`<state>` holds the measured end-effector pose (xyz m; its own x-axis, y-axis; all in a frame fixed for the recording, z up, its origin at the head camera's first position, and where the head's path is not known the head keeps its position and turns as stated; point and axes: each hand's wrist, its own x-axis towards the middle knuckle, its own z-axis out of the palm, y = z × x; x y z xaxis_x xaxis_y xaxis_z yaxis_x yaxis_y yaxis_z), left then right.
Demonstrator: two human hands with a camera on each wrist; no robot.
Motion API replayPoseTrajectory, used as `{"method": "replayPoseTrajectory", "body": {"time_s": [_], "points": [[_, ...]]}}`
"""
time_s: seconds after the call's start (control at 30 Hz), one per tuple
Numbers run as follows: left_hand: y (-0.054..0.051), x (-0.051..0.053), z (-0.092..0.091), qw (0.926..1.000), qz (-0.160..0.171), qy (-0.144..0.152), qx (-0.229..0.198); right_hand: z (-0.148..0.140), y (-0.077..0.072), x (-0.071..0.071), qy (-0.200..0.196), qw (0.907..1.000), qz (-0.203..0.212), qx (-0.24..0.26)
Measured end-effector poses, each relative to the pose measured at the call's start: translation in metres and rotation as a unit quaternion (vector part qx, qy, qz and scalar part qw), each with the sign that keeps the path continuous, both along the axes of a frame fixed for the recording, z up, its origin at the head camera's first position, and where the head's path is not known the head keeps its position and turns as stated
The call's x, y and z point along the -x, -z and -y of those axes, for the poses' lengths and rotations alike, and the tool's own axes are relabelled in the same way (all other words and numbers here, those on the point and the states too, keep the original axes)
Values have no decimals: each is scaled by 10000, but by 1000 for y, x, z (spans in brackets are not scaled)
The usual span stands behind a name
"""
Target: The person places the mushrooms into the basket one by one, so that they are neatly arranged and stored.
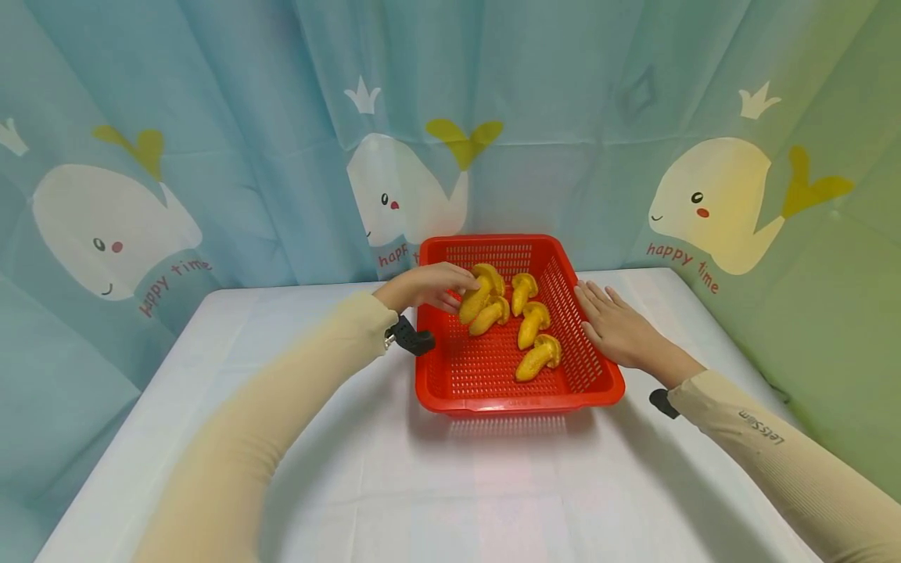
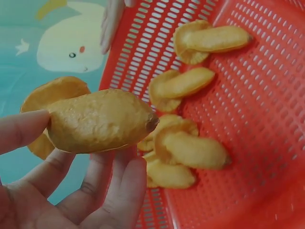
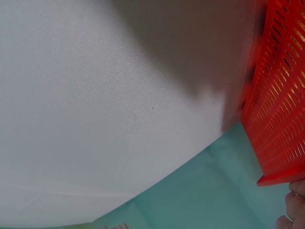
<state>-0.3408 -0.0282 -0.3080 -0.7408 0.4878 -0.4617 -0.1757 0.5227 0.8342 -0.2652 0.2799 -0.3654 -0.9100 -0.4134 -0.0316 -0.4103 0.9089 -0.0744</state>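
My left hand (image 1: 435,286) is over the left side of a red plastic basket (image 1: 521,403). Between its thumb and fingers it pinches a yellow mushroom (image 2: 100,121) with a wide cap and a thick stem. Several similar mushrooms (image 1: 535,322) lie on the basket's perforated floor; some are bunched together under the held one. At the basket's right rim is my right hand (image 1: 619,324), its fingers fairly straight and touching or very close to the edge. In the right wrist view only some of its fingers (image 3: 296,206) show, by the rim.
The basket stands on a table with a white cloth (image 1: 507,493), toward the back edge. Behind and around the table hangs a blue-green curtain (image 1: 563,195) printed with white whales. A black strap (image 1: 411,336) is on the left wrist.
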Motion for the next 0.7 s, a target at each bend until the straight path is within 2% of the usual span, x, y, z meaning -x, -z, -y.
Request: {"method": "replayPoseTrajectory", "body": {"time_s": [0.23, 0.47, 0.7], "points": [[11, 0, -18, 9997, 72, 204, 108, 0, 0, -1, 31, 10000, -5, 34], [24, -4, -29, 9987, 342, 276, 252, -1, 1, -1, 38, 10000, 20, 78], [34, -4, -39, 9947, 317, 679, 708, -1, 3, 0, 26, 9999, -36, 117]]}}
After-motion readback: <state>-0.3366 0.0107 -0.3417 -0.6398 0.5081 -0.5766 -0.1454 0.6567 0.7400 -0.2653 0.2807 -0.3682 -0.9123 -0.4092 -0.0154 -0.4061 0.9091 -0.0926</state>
